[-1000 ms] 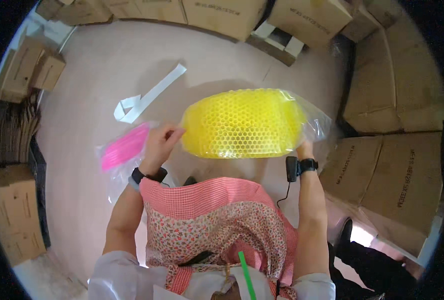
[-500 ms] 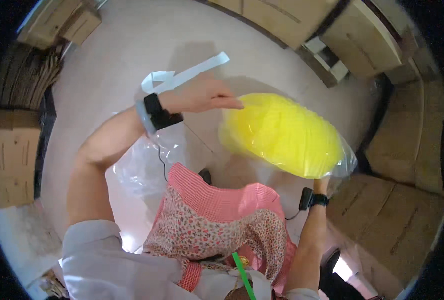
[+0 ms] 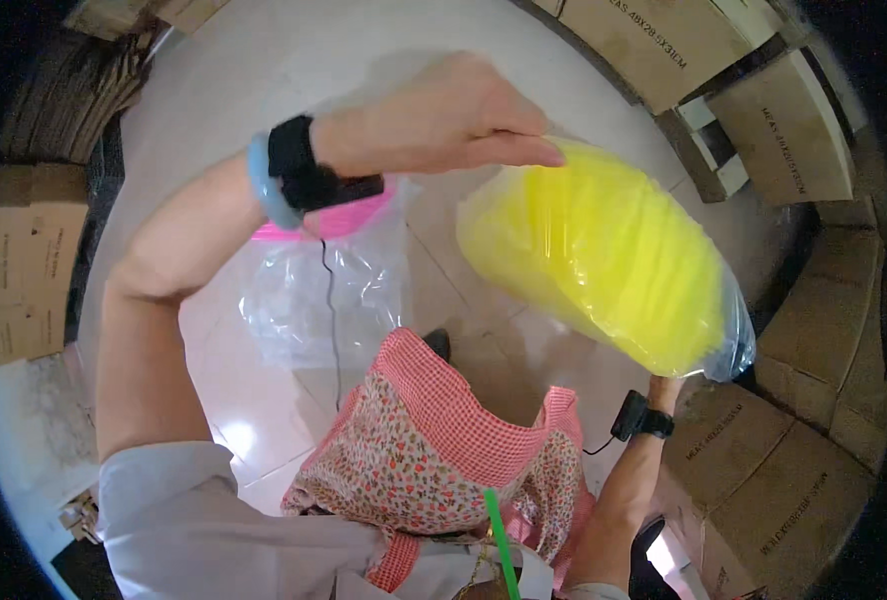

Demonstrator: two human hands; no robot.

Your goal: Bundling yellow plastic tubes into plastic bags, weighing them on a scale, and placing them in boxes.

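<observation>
A stack of yellow discs sealed in a clear plastic bag [image 3: 604, 265], tilted, held in the air between my two hands above the pale floor [image 3: 264, 70]. My left hand [image 3: 434, 115], fingers extended flat and together, touches the bag's upper edge with its fingertips; a dark wrist strap and blue band sit just behind it. My right hand [image 3: 667, 388] is below the bag's lower corner, mostly hidden by it, so I cannot tell its grip. Beneath my left forearm lies a second clear bag [image 3: 324, 290] holding something pink. Cardboard boxes [image 3: 764, 120] ring the floor; my red-checked apron [image 3: 444, 450] fills the lower centre.
</observation>
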